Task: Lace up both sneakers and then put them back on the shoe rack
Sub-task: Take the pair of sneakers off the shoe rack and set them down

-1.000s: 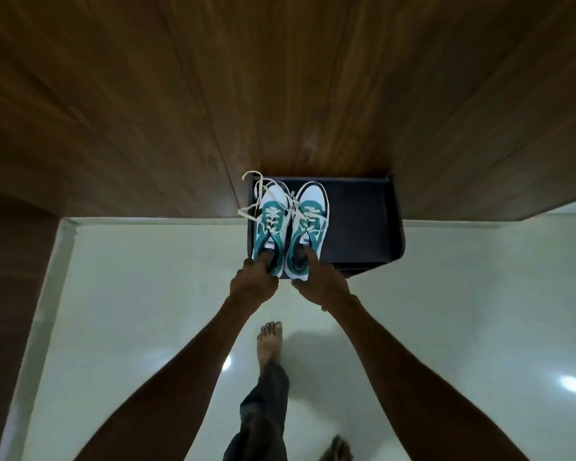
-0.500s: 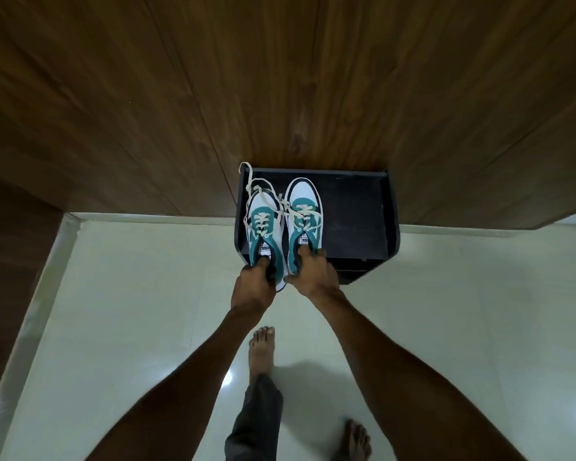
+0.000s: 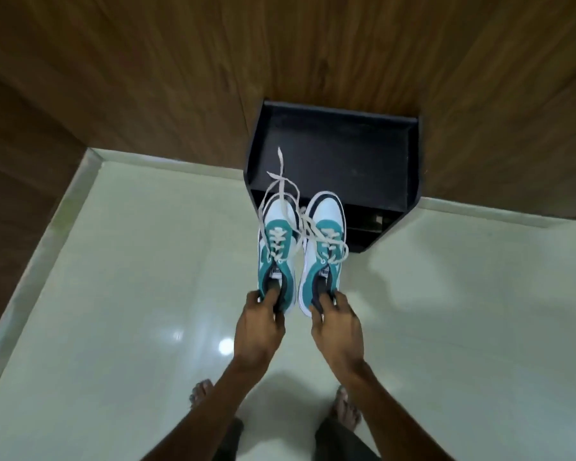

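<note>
The left hand (image 3: pixel 258 327) gripped the heel of the left sneaker (image 3: pixel 276 254), fingers hooked into its collar, and the right hand (image 3: pixel 338 327) held the heel of the right sneaker (image 3: pixel 323 247) the same way. The two teal-and-white sneakers pointed away from the person, side by side and just apart, held above the pale floor (image 3: pixel 113 294) on the near side of the one black shoe rack (image 3: pixel 340 161), their toes overlapping its front edge. Loose cream laces (image 3: pixel 280 181) trailed off the left sneaker toward the rack. Two bare feet (image 3: pixel 200 392) stood below. A wooden wall (image 3: pixel 180 61) rose behind the rack.
</note>
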